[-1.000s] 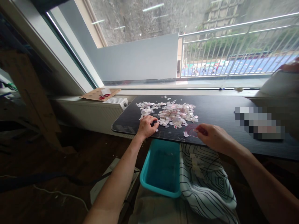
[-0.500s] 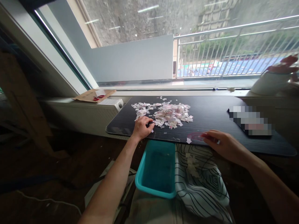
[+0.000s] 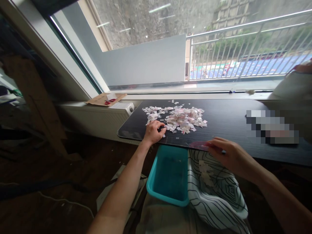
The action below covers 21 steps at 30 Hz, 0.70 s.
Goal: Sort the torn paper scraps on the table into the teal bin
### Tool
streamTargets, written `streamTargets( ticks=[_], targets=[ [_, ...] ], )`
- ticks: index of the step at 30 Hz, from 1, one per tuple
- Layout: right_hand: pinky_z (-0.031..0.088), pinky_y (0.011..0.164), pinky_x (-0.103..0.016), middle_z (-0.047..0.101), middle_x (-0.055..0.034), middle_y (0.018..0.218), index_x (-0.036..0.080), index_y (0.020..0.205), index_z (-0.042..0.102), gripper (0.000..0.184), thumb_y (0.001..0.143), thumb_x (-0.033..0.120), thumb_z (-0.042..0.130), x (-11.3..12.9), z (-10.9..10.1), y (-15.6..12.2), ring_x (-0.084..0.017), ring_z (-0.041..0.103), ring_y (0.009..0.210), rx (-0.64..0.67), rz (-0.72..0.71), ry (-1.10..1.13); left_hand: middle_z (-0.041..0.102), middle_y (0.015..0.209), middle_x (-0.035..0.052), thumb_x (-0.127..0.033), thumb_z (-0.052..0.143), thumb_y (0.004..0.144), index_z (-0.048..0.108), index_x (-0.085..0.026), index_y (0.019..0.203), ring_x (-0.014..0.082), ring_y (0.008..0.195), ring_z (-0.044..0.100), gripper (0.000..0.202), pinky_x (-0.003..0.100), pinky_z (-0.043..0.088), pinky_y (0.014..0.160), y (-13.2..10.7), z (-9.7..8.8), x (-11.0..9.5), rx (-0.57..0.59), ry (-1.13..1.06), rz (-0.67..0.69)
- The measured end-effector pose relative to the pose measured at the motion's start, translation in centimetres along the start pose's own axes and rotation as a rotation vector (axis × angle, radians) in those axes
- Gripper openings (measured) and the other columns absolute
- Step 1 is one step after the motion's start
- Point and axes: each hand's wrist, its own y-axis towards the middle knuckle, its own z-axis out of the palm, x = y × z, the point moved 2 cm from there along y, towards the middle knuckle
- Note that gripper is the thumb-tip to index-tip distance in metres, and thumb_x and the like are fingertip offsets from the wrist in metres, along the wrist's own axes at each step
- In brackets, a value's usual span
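Observation:
A heap of small white and pinkish paper scraps (image 3: 186,118) lies spread on the black table (image 3: 226,117). At its near left edge rests my left hand (image 3: 154,131), fingers curled and thumb close to the forefinger; whatever is pinched there, if anything, is too small to make out. My right hand (image 3: 223,149) is closed round a pink, see-through plastic piece (image 3: 199,145), blurred, held low over the front edge of the table. Below that edge, a turquoise plastic bin (image 3: 168,201) stands beside a striped white cloth-like liner (image 3: 216,201) with pale scraps (image 3: 206,174) in it.
A blurred-out object (image 3: 273,126) lies on the table's right side. Left of the table, a radiator (image 3: 104,113) carries brown cardboard (image 3: 95,100) and red-handled scissors (image 3: 110,101). A window with a railing (image 3: 243,52) outside is behind.
My right hand has moved left along the table edge with the pink piece. A white scrap beside that piece no longer shows at the edge. The left hand stays by the heap.

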Motion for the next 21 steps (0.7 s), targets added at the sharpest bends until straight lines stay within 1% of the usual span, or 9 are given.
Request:
streamTargets(
  ticks=[3,5,8,11,15,17,19,21],
  targets=[
    [0.043,0.065,-0.025,0.066,-0.0048,0.09,0.019,0.098,0.066,0.022,0.091,0.027,0.047,1.5,1.8,3.1,-0.015,0.059,0.075,-0.03,-0.051,-0.01,0.068,0.088,0.0034,-0.025,0.062,0.078,0.068,-0.02,0.083,0.0214,0.091,0.06,0.009,0.035,0.045,0.088,0.0,-0.1,0.2,-0.026,-0.035,-0.027],
    [0.043,0.067,-0.026,0.067,-0.0059,0.089,0.018,0.097,0.067,0.023,0.09,0.024,0.047,1.8,2.8,4.7,-0.017,0.059,0.077,-0.055,-0.042,-0.053,0.069,0.089,0.0037,-0.023,0.06,0.079,0.068,-0.019,0.084,0.0209,0.091,0.06,0.01,0.034,0.047,0.086,0.0,-0.3,0.4,-0.05,-0.068,-0.05],
    [0.043,0.065,-0.026,0.067,-0.0057,0.086,0.018,0.093,0.069,0.024,0.089,0.025,0.046,1.6,3.7,5.7,-0.018,0.06,0.075,-0.038,-0.04,-0.086,0.069,0.089,0.0035,-0.02,0.058,0.08,0.068,-0.019,0.085,0.0198,0.092,0.061,0.011,0.032,0.048,0.087,0.0,-0.5,0.7,-0.077,-0.125,-0.083],
    [0.043,0.064,-0.025,0.068,-0.0051,0.088,0.019,0.096,0.068,0.024,0.088,0.025,0.047,1.2,3.9,6.0,-0.017,0.061,0.074,-0.018,-0.06,-0.079,0.07,0.09,0.0033,-0.019,0.059,0.081,0.068,-0.019,0.086,0.0188,0.092,0.062,0.011,0.031,0.048,0.088,0.0,-0.6,0.8,-0.087,-0.173,-0.109],
    [0.043,0.068,-0.027,0.069,-0.0066,0.092,0.017,0.097,0.069,0.026,0.087,0.023,0.046,1.0,3.8,7.5,-0.019,0.062,0.078,-0.081,-0.024,-0.148,0.07,0.089,0.0039,-0.018,0.06,0.079,0.069,-0.018,0.084,0.0199,0.093,0.062,0.01,0.033,0.047,0.089,0.0,-0.5,0.7,-0.1,-0.194,-0.128],
    [0.043,0.068,-0.028,0.069,-0.0067,0.091,0.017,0.096,0.069,0.026,0.087,0.023,0.045,1.1,3.8,8.0,-0.019,0.062,0.078,-0.053,-0.026,-0.162,0.07,0.088,0.0035,-0.018,0.061,0.078,0.069,-0.019,0.082,0.0203,0.092,0.062,0.009,0.034,0.048,0.089,0.0,-0.4,0.6,-0.104,-0.194,-0.131],
    [0.043,0.066,-0.027,0.069,-0.006,0.09,0.018,0.096,0.069,0.026,0.087,0.023,0.045,1.2,3.7,7.8,-0.019,0.062,0.076,-0.022,-0.039,-0.165,0.07,0.087,0.0026,-0.018,0.062,0.077,0.069,-0.02,0.081,0.0201,0.092,0.062,0.008,0.033,0.048,0.088,-0.1,-0.4,0.6,-0.103,-0.193,-0.132],
    [0.043,0.065,-0.026,0.069,-0.0053,0.09,0.019,0.096,0.069,0.026,0.087,0.024,0.046,1.1,3.5,7.2,-0.018,0.062,0.075,-0.023,-0.048,-0.161,0.07,0.088,0.0021,-0.018,0.062,0.077,0.069,-0.02,0.081,0.0198,0.092,0.062,0.008,0.033,0.048,0.089,-0.1,-0.4,0.5,-0.099,-0.192,-0.132]
  ],
)
